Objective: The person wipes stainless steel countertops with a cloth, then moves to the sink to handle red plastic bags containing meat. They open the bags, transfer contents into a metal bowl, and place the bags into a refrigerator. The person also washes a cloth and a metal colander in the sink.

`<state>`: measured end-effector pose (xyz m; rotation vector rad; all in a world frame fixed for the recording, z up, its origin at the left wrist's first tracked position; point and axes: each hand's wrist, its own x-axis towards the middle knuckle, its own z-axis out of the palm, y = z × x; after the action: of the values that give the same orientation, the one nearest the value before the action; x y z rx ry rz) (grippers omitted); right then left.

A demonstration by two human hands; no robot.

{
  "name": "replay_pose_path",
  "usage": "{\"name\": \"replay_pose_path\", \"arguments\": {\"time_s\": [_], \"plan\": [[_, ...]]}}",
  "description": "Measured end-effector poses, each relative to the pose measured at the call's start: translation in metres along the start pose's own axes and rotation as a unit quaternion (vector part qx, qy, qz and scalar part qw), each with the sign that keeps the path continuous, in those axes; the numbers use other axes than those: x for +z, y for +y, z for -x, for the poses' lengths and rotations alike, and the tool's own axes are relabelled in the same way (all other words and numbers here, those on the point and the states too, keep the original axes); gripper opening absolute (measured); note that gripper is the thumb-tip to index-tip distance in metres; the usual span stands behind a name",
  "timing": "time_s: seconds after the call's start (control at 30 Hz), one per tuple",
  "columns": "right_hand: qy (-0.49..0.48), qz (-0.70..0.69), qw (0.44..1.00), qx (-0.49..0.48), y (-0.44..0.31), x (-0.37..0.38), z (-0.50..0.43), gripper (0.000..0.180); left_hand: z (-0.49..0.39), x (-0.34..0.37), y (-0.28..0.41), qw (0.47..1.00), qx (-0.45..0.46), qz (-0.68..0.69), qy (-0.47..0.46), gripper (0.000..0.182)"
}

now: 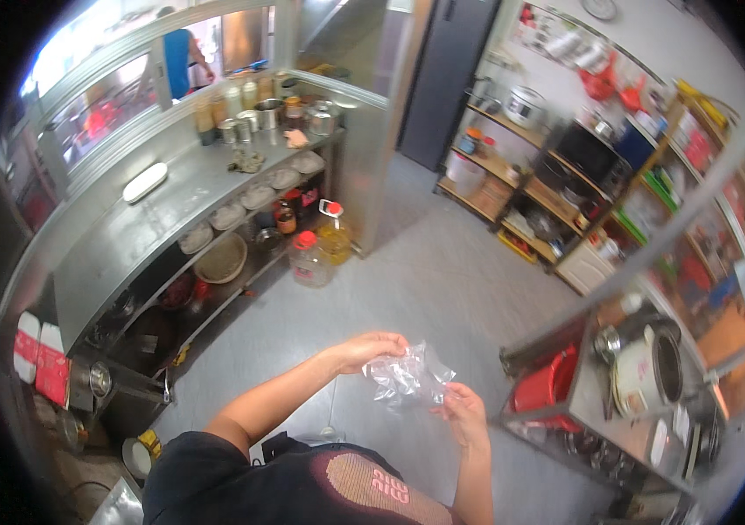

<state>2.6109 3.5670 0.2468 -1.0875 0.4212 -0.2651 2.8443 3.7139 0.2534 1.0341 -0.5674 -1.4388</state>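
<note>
A crumpled clear plastic bag [408, 377] is stretched between my two hands, in front of my body and above the grey floor. My left hand [372, 351] pinches its upper left side between thumb and fingers. At the lower right, the fingertips of my right hand [461, 407] grip the bag's edge. The film is see-through and shiny, and I cannot tell whether anything lies inside it.
To the left runs a steel counter [182, 184] bearing a white oblong dish [145, 182], bottles and pots. Oil jugs [312, 262] stand on the floor beside it. Wooden shelves [487, 161] line the far wall. A bench at right carries a large pot [638, 377]. Beyond the window stands a person [179, 59].
</note>
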Motion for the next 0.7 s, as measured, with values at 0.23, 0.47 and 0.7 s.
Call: {"name": "replay_pose_path", "arguments": {"time_s": [0.23,0.47,0.7], "plan": [[0.049,0.06,0.997,-0.021,-0.024,0.024,-0.158,0.015,-0.005,-0.089,0.047,0.999,-0.003,-0.04,0.019,0.053],[-0.054,0.097,0.993,-0.041,-0.087,0.034,-0.325,0.015,-0.057,-0.168,0.121,0.958,-0.015,-0.285,0.015,0.067],[-0.214,0.132,0.968,-0.008,-0.098,0.137,-0.47,0.018,-0.103,-0.213,0.177,0.903,0.087,-0.329,0.262,0.091]]}}
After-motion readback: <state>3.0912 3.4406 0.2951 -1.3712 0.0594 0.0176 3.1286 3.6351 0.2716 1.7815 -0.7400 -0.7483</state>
